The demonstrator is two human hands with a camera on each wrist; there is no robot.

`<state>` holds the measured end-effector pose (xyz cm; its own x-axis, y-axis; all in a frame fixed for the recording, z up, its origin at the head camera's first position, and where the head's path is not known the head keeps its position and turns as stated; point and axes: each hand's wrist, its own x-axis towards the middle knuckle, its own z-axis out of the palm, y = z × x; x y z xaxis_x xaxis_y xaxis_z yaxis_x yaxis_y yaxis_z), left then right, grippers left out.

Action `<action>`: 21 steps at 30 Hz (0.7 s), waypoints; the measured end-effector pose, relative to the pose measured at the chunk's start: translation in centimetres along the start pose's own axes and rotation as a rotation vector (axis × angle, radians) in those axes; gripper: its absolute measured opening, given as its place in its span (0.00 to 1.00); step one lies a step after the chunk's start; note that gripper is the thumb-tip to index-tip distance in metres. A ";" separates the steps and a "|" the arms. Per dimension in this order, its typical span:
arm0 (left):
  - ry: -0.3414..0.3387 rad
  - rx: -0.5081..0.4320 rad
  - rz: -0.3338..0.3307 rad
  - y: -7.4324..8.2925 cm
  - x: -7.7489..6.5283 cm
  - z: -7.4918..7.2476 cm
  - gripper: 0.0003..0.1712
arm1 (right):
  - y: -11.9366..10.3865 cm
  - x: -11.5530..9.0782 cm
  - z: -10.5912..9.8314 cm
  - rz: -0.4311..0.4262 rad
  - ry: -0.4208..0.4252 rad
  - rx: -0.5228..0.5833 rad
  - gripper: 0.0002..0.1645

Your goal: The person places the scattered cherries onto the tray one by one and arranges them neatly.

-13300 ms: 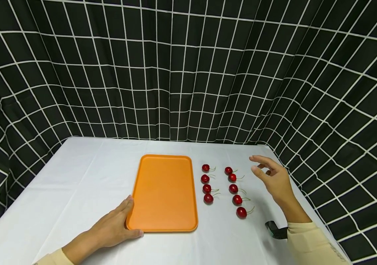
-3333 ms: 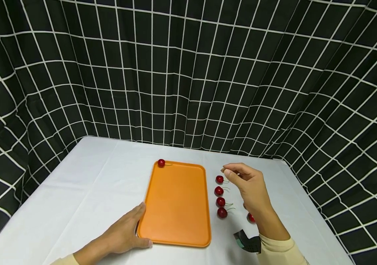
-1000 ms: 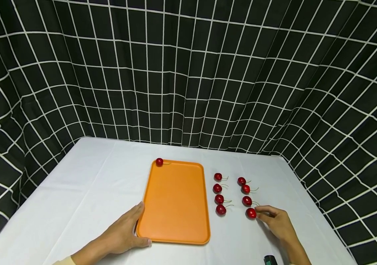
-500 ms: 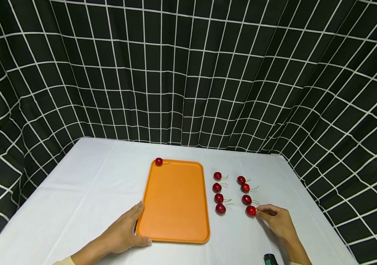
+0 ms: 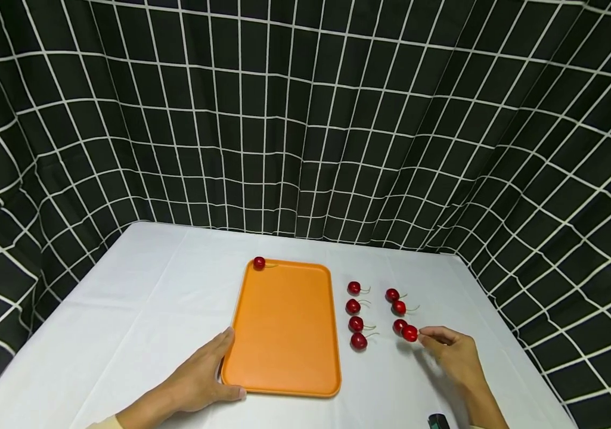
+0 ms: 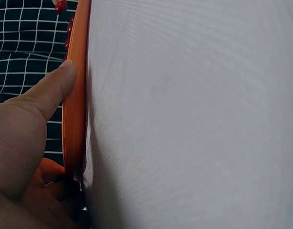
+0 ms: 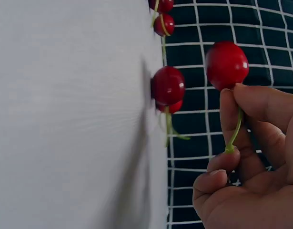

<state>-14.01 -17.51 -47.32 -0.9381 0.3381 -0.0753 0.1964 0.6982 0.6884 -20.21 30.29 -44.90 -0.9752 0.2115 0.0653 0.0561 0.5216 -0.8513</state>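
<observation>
In the head view, my right hand pinches a red cherry between thumb and index finger. The right wrist view shows the fingertips at the base of its green stem, with the fruit raised off the cloth. My left hand rests at the near left corner of an orange tray. Its fingers lie along the left side and its thumb against the front edge, as the thumb in the left wrist view also shows. One cherry sits at the tray's far left corner, stem pointing right.
Right of the tray, several cherries form a column, including a near one. Farther right are 3 more, among them a cherry partly behind the held one. A white cloth covers the table; a black gridded curtain surrounds its back and sides.
My right hand has gripped the nearest cherry of the right column and lifted it slightly off the cloth. Earlier, one cherry came onto the tray's far left corner. My left hand stays at the tray.
</observation>
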 end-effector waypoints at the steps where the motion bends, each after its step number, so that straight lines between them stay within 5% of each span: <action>1: -0.002 0.000 0.002 0.0 0.0 0.0 0.69 | -0.2 0.0 -0.1 -0.002 0.007 0.010 0.15; 21: -0.007 0.004 0.023 0.1 -0.2 -0.2 0.68 | -5.8 0.9 0.0 -0.138 0.021 0.050 0.12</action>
<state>-13.84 -17.67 -47.13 -0.9312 0.3587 -0.0644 0.2193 0.6927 0.6871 -21.39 27.43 -39.96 -0.9681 0.1582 0.1944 -0.0898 0.5053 -0.8583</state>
